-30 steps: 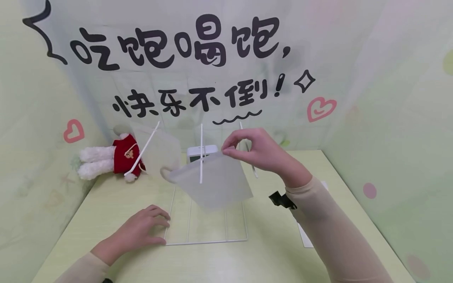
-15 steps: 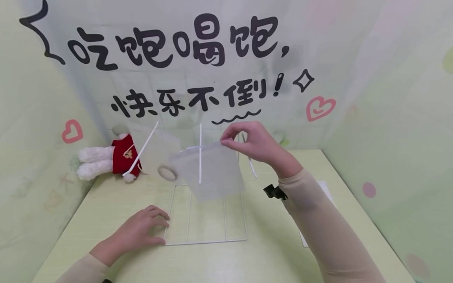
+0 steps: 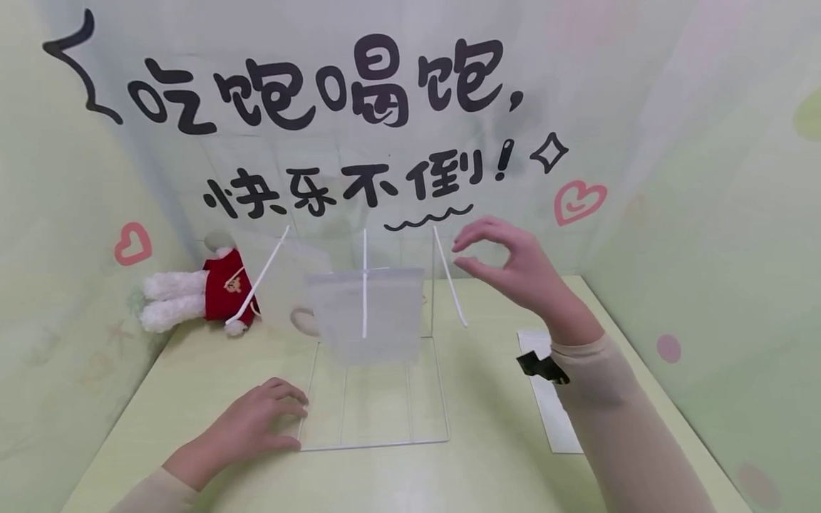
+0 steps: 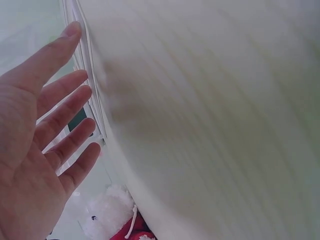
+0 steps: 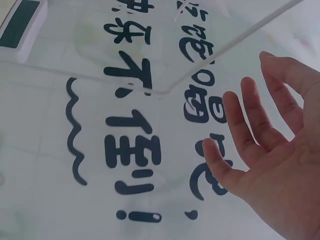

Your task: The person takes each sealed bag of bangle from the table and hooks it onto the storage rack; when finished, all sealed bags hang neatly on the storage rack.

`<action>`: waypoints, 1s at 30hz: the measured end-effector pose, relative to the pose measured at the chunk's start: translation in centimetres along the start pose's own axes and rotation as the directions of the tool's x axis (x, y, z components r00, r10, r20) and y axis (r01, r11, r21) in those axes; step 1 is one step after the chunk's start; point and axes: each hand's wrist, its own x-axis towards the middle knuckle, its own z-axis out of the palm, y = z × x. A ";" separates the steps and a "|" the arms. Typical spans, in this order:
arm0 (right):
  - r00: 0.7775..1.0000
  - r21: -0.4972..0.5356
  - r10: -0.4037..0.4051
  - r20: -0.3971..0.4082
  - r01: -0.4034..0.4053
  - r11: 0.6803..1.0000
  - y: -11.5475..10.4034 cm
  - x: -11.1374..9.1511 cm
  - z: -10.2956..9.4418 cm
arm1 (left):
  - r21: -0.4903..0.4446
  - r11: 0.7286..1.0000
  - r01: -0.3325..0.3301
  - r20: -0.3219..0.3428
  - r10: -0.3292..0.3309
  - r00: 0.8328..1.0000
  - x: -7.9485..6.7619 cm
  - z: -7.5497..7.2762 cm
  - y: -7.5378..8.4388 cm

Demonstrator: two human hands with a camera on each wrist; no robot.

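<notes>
A white wire rack (image 3: 375, 446) stands on the table, with three prongs pointing toward me. From the middle prong hangs a translucent frosted pouch-like sheet (image 3: 391, 313), its top edge nearly level. A second translucent sheet (image 3: 282, 274) hangs at the left prong, and a beige ring (image 3: 303, 320) shows between the two. My left hand (image 3: 253, 422) lies at the rack base's front left corner, fingertips right at the wire; its fingers are fairly straight in the left wrist view. Holding nothing, my right hand (image 3: 513, 267) hovers right of the right prong, thumb and fingers apart.
A plush toy (image 3: 192, 292) in a red top lies at the back left. On the right, a white flat card (image 3: 558, 420) lies partly under my forearm. A white device (image 5: 22, 25) with a dark screen shows in the right wrist view. Printed curtains surround the table.
My right hand has let go of the frosted sheet and moved away to the right. The sheet has swung from tilted to hanging nearly straight on the middle prong. My left hand stays put.
</notes>
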 end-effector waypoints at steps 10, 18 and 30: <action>0.991 -0.151 0.134 0.021 -0.129 0.980 6.3 -6.7 -2.2 | 0.048 0.999 -0.008 -0.052 0.011 0.999 -0.3 -0.3 -0.6; 0.959 -0.258 0.279 0.060 -0.255 0.932 11.1 -12.3 -4.2 | 0.020 1.000 -0.001 -0.027 0.002 1.000 -0.3 -0.3 -0.7; 0.884 -0.263 0.461 0.078 -0.428 0.865 16.7 -18.6 -6.5 | -0.009 1.000 0.005 -0.014 -0.005 1.000 0.0 0.4 -0.4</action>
